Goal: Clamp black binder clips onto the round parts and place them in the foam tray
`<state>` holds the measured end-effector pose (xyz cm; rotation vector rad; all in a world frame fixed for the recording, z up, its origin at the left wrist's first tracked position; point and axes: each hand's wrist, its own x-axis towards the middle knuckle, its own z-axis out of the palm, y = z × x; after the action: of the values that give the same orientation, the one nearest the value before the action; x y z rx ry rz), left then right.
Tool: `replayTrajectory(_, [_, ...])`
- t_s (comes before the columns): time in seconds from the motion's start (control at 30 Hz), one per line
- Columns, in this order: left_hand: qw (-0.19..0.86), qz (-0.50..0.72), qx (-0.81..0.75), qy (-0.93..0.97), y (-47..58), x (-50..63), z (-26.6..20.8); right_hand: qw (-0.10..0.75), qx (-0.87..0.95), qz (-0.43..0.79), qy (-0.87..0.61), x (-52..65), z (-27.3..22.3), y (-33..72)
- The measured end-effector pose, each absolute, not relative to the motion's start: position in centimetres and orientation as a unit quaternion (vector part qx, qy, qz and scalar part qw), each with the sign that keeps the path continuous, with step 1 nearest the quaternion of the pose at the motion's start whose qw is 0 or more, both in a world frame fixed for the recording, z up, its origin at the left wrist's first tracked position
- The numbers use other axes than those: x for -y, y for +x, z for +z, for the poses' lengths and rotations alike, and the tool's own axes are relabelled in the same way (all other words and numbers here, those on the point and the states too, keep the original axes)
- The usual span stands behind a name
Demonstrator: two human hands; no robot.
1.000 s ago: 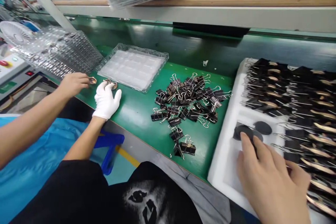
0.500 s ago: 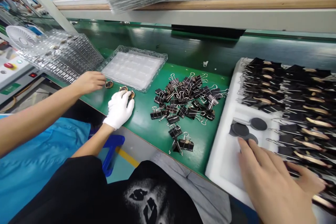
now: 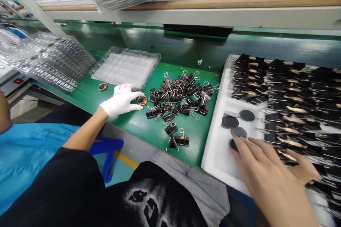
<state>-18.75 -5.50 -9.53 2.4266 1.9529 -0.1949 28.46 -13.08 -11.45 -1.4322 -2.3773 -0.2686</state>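
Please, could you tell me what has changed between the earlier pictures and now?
The left hand moved right, toward the binder clips, bringing a round piece along. The co-worker's hand moved left, out of view, away from another round piece. The right hand drew back slightly, uncovering more of the black discs. The binder clips, clear tray and foam tray stayed.

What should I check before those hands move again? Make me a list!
1. Both hands gloved: not ok; left hand gloved, right hand bare.
2. Left hand at a gold-rimmed round piece: ok.
3. Right hand firmly gripping the black disc by its fingertips: cannot tell.
4. Other black discs inside the white foam tray: ok.
5. Binder clips in neat rows on the green table: not ok, jumbled.
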Motion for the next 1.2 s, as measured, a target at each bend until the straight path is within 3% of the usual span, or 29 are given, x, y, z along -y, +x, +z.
replayTrajectory(0.13, [0.019,-0.020,-0.624,0.781,-18.4,4.9,-10.3,0.117,0.867,-0.182,-0.448,13.0,-10.8,28.2])
replayTrajectory(0.3, [-0.028,0.045,-0.645,0.762,-18.2,5.3,-9.3,0.180,0.835,-0.187,-0.486,12.7,-10.4,27.6])
replayTrajectory(0.4, [-0.066,0.101,-0.621,0.775,-16.0,5.4,-7.0,0.299,0.777,-0.044,-0.552,12.9,-10.0,26.9])
replayTrajectory(0.5, [-0.062,0.121,-0.522,0.842,-11.3,5.3,-4.6,0.429,0.657,0.214,-0.581,12.7,-9.3,25.6])
replayTrajectory(0.6, [-0.053,0.099,-0.392,0.913,-5.7,4.8,-3.1,0.489,0.559,0.409,-0.530,12.2,-8.7,24.2])
replayTrajectory(0.67, [-0.057,0.096,-0.325,0.939,-2.4,4.3,-2.9,0.506,0.530,0.470,-0.493,11.9,-8.4,23.5])
replayTrajectory(0.77, [-0.051,0.115,-0.253,0.959,1.2,3.5,-3.2,0.519,0.517,0.472,-0.490,12.1,-8.2,22.8])
replayTrajectory(0.97, [0.012,0.182,-0.177,0.967,3.4,2.9,-4.2,0.526,0.542,0.362,-0.547,12.6,-8.8,22.6])
replayTrajectory(1.2, [0.229,0.154,-0.224,0.935,3.1,4.2,-5.3,0.533,0.505,0.406,-0.544,13.5,-9.3,22.7])
